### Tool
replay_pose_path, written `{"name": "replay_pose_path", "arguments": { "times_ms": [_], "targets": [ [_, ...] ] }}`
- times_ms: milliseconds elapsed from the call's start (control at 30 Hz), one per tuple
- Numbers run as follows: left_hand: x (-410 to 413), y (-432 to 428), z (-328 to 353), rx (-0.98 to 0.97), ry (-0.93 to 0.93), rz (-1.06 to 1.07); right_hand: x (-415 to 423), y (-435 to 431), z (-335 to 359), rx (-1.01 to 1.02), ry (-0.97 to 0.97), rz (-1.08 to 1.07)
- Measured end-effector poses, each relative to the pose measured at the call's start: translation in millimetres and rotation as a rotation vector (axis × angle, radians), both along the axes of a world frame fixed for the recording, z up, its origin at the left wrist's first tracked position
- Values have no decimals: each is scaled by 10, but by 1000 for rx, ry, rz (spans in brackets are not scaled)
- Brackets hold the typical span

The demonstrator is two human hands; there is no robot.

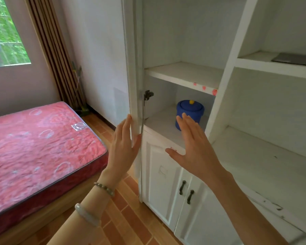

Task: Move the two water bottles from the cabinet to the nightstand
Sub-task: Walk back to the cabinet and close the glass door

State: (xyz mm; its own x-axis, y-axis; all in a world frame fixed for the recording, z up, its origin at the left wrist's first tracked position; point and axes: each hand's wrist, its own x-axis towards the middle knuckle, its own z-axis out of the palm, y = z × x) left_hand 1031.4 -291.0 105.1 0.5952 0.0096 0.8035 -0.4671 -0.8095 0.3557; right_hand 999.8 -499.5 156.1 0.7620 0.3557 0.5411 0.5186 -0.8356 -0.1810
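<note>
Nearest, the left hand (125,144) is flat, fingers straight and close together, resting against the edge of the open cabinet door (133,82). The right hand (193,145) is raised with fingers extended together and thumb apart, holding nothing, in front of the white cabinet (224,96). Behind it, a blue lidded container (190,107) stands on the lower shelf. No water bottles are visible. A red mattress (39,145) lies left.
</note>
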Motion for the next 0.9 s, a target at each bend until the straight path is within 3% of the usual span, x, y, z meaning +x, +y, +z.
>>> {"name": "replay_pose_path", "arguments": {
  "times_ms": [433, 900],
  "targets": [
    [598, -1609, -8, 337, 147, -271, -229, -952, 68, 29, -10, -311],
    [1136, -1939, 40, 494, 121, -299, 20, -1063, 43, 11, -14, -456]
  ]
}}
